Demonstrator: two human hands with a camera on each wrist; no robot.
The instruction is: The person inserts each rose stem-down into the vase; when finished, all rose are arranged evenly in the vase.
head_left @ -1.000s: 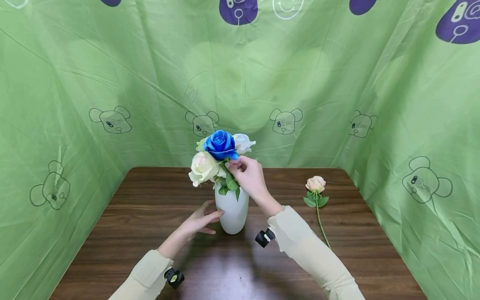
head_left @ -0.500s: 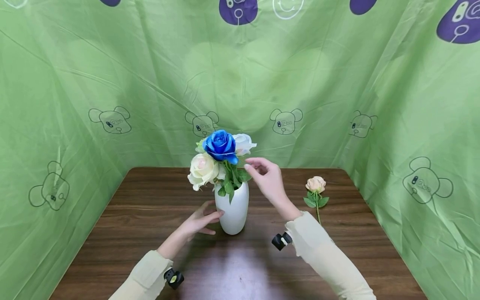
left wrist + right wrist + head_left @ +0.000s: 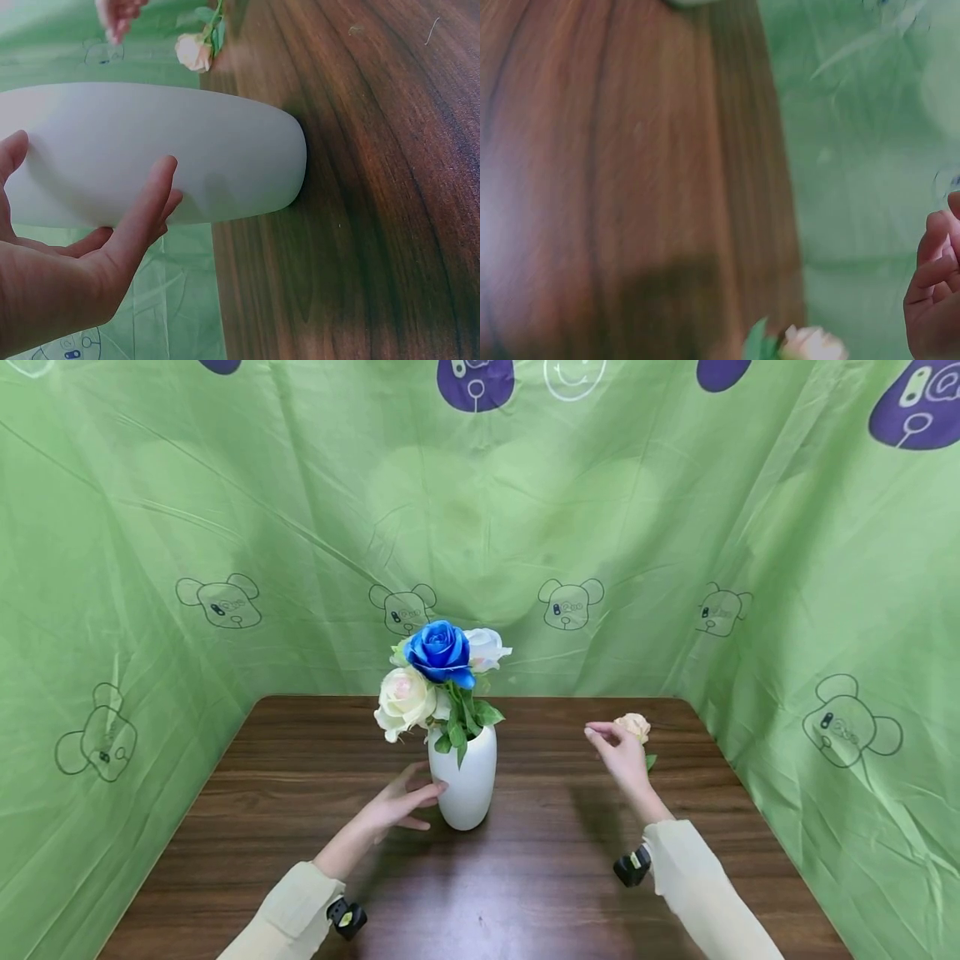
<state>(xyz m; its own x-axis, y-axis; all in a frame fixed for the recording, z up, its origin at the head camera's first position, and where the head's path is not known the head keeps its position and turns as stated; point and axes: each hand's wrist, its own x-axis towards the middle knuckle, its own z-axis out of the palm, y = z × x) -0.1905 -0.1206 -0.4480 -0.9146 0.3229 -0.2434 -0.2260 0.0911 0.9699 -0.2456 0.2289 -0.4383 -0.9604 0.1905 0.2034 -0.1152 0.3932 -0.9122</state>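
A white vase (image 3: 467, 785) stands upright on the table, holding a blue rose (image 3: 439, 652), a cream rose (image 3: 406, 700) and a pale white rose (image 3: 487, 648), with green leaves at its mouth. My left hand (image 3: 397, 802) rests its spread fingers against the vase's left side; the left wrist view shows the vase wall (image 3: 150, 150) close up beside them. Over the table's right side, my right hand (image 3: 622, 760) has nothing in its loosely bent fingers. It partly covers a peach rose (image 3: 633, 727), whose stem is mostly hidden by the hand and forearm.
The brown wooden table (image 3: 300, 752) is enclosed by a green curtain (image 3: 480, 527) at the back and both sides. Black wrist cameras (image 3: 347, 917) sit at both sleeves.
My right hand has let go at the bouquet and moved right to the peach rose. The leaves it touched have settled at the vase's mouth. My left hand stays at the vase.
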